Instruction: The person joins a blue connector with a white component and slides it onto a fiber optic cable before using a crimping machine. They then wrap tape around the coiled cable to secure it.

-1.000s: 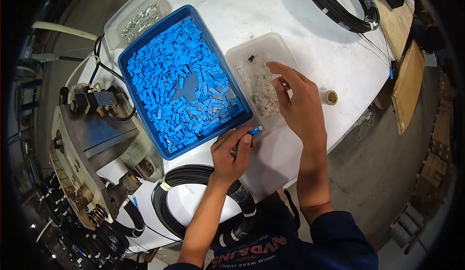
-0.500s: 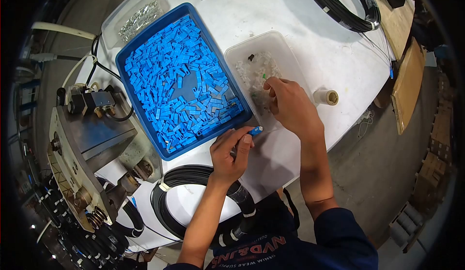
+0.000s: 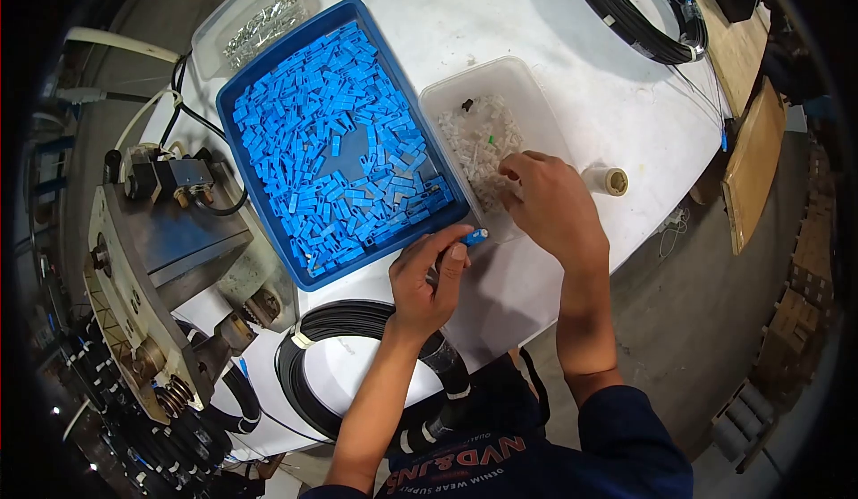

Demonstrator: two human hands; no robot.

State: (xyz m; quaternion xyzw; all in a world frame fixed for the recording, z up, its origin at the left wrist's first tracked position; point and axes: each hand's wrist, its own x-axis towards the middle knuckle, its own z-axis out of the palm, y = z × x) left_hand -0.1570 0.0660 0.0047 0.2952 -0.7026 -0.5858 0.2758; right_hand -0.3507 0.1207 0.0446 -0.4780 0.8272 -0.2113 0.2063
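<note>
My left hand [image 3: 424, 284] is closed round a blue fibre-optic connector [image 3: 476, 237], its pale tip poking out past the thumb and forefinger. It is just off the near corner of a blue tray [image 3: 315, 277] heaped with blue connector housings [image 3: 335, 105]. Over a translucent plastic box [image 3: 545, 123] hovers my right hand [image 3: 552, 202], fingers curled, with a gap between thumb and forefinger; nothing shows in them. Small whitish plastic pieces [image 3: 474, 137] fill the box floor, with one green and one black bit among them.
A cardboard-cored roll [image 3: 605, 180] lies right of the box. Black cable coils rest at the front [image 3: 295, 365] and far right [image 3: 617, 29] of the white table. At left is a metal press [image 3: 156, 266]. A clear tub [image 3: 210, 38] of small metal parts sits behind the tray.
My right hand has shifted slightly right and down over the box, uncovering the green bit and more white pieces. My left hand still has the connector. The whole view has tilted slightly.
</note>
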